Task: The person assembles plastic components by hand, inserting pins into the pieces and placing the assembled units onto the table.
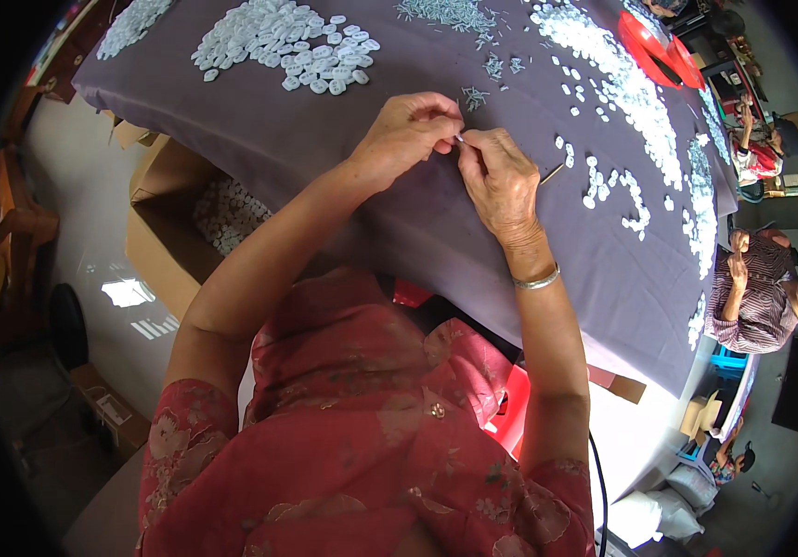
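Pinching a small pale pc [459,139] btwn fingertips, L hand [408,135] & R hand [501,181] meet above the dark tablecloth [371,223], both closed narrow, thumb to fingers. Pc sits btwn the two, mostly hidden, so can't tell its long axis or which way it points. Thin brownish rod [553,174] shows by R hand's outer side, slanting up-right in view; held or lying, can't tell. Small metal pins [475,97] lie just beyond the fingertips; white oval pcs [283,46] piled farther off, up-left.
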`<state>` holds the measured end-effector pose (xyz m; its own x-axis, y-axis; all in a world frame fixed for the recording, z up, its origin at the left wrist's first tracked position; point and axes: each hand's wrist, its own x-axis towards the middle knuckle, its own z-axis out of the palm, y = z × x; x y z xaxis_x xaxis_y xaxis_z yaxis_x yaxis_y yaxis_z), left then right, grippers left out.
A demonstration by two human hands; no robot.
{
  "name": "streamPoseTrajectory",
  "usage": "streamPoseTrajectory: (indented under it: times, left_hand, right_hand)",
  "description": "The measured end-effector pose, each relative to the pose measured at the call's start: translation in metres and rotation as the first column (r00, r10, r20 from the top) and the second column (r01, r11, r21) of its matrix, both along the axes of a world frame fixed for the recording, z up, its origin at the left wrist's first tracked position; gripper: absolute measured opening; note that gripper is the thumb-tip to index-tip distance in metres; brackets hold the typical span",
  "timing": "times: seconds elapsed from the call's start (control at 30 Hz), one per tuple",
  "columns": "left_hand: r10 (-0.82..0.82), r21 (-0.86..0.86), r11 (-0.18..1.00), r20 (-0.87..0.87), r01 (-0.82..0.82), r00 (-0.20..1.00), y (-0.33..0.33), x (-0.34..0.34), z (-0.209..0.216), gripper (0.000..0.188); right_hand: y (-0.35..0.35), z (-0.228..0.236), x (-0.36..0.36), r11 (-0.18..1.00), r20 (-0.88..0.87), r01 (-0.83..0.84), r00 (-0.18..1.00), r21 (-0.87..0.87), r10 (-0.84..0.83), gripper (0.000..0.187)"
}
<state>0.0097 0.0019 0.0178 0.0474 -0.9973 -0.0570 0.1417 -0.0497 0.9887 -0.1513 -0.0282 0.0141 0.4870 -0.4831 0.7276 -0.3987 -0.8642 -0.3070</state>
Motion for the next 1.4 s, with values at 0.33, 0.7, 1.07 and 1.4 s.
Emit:
streamPoseTrajectory:
  times: [0.33, 0.7, 1.07, 1.4]
  left_hand:
    - [-0.070, -0.224, 0.970, 0.103, 0.092, 0.992, -0.001, 0.000, -0.016, 0.011]
    - [0.000, -0.345, 0.938, 0.072, 0.025, 0.997, -0.005, 0.001, -0.021, 0.013]
    - [0.028, -0.299, 0.954, 0.021, -0.020, 0.999, -0.007, 0.019, -0.015, 0.025]
    - [0.174, -0.276, 0.956, 0.278, -0.095, 0.945, -0.010, 0.024, -0.020, 0.042]
  right_hand:
    - [0.000, 0.005, -0.004, 0.565, 0.369, -0.261, 0.926, 0.783, -0.084, 0.014]
    - [-0.003, 0.003, 0.002, 0.548, 0.355, -0.241, 0.928, 0.801, -0.111, 0.015]
    - [-0.026, 0.015, 0.007, 0.613, 0.157, -0.100, 0.987, 0.784, -0.039, 0.011]
    - [-0.081, 0.031, 0.028, 0.782, -0.372, 0.238, 0.928, 0.576, -0.008, 0.020]
